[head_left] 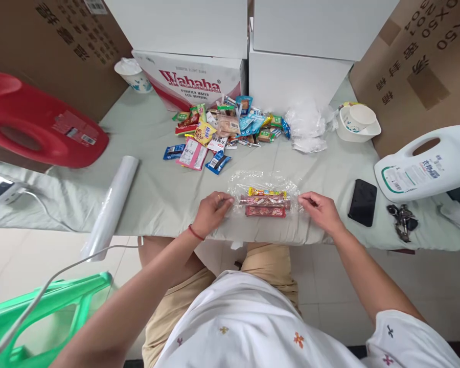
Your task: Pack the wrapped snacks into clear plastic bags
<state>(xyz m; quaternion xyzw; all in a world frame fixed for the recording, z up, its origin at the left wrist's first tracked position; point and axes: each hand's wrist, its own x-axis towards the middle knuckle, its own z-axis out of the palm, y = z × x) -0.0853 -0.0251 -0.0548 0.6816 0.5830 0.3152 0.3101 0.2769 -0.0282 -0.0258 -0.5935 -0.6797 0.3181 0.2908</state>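
Note:
In front of me lies a thin, crinkled clear plastic cover [266, 179], spread on the cloth. Three wrapped snack bars sit side by side within its outline: a yellow one [267, 193], a dark red one [264, 202] and a red one [266, 211]. My left hand [213, 210] pinches the cover's left edge between thumb and fingers. At the opposite edge, my right hand [321, 208] pinches the plastic in the same way. Whether the film passes over or under the bars is hard to make out.
Behind stands a heap of packaged snacks [218, 128], beside crumpled clear plastic [306, 125] and a white bowl [358, 130]. A phone [363, 202], keys [402, 222] and a white jug [429, 161] are right. Left are a film roll [113, 204] and red jug [42, 122].

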